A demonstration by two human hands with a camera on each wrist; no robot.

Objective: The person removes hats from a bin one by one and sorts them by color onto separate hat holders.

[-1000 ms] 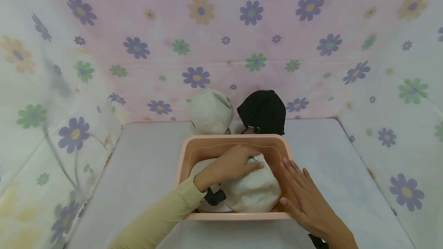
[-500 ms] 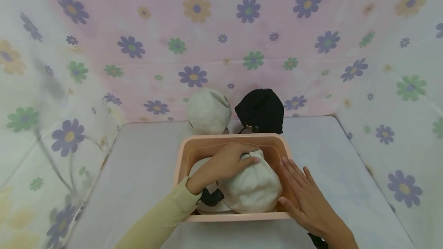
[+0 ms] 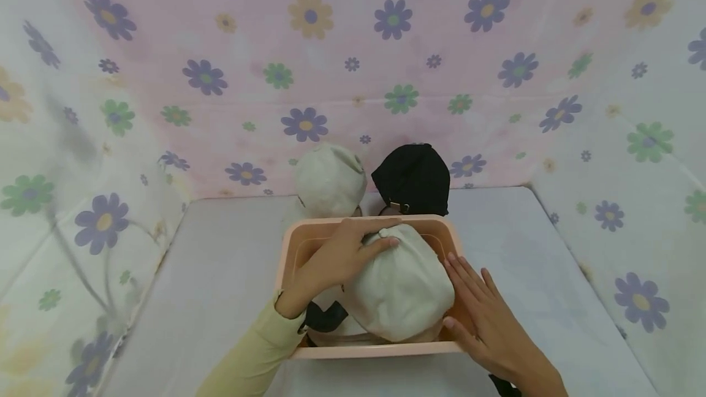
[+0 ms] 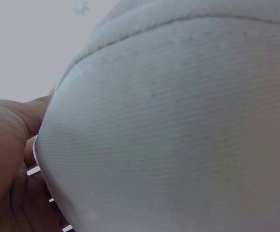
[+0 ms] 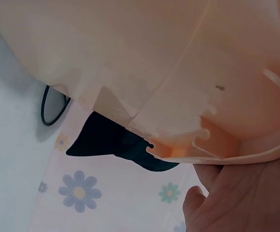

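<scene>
My left hand (image 3: 336,256) pinches an off-white cap (image 3: 408,299) by the top of its crown, inside the peach plastic bin (image 3: 380,351). In the left wrist view the cap (image 4: 169,121) fills most of the frame, with its curved seam above and the left hand (image 4: 5,154) at its edge. More off-white fabric (image 3: 350,337) shows beneath the held cap, partly hidden. With fingers straight, my right hand (image 3: 485,311) rests against the right side of the bin. The right wrist view shows the bin's outer wall (image 5: 130,53) and the right palm (image 5: 251,198) at its rim.
Behind the bin stand another off-white cap (image 3: 331,182) and a black cap (image 3: 416,179) with a metal buckle. A white tabletop (image 3: 231,262) surrounds the bin. Flower-printed cloth (image 3: 353,84) rises at the back and both sides.
My left hand has pulled the cap up and slightly left; its crown now stands higher against the bin's far wall. The right hand has stayed at the bin's side.
</scene>
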